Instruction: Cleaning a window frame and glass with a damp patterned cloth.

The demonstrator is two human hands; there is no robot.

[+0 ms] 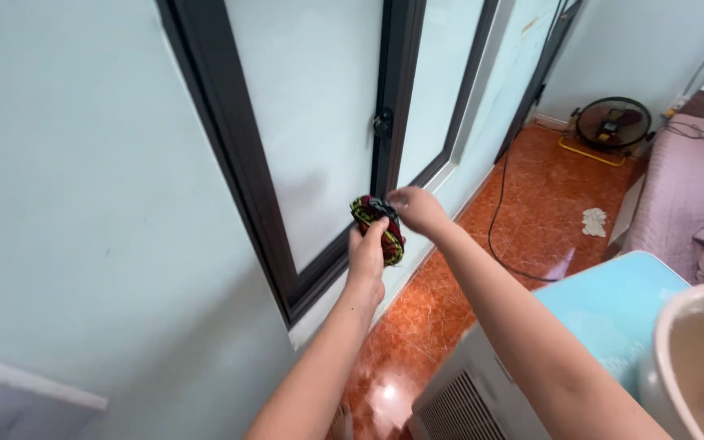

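Dark-framed window glass (311, 106) backs both hands. Left hand (367, 257) grips a bunched cloth (378, 226), red, green and black, long axis slanting down-right. Right hand (417, 209) pinches its upper edge.

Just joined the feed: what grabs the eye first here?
Mid-frame, both hands meet on a small bundle of dark cloth with red and green patterning: the left hand grips it from below, and the right hand pinches its top. Behind them stands a dark-framed frosted window in a pale wall. Further back, a floor fan sits on the glossy orange tiled floor, far right.
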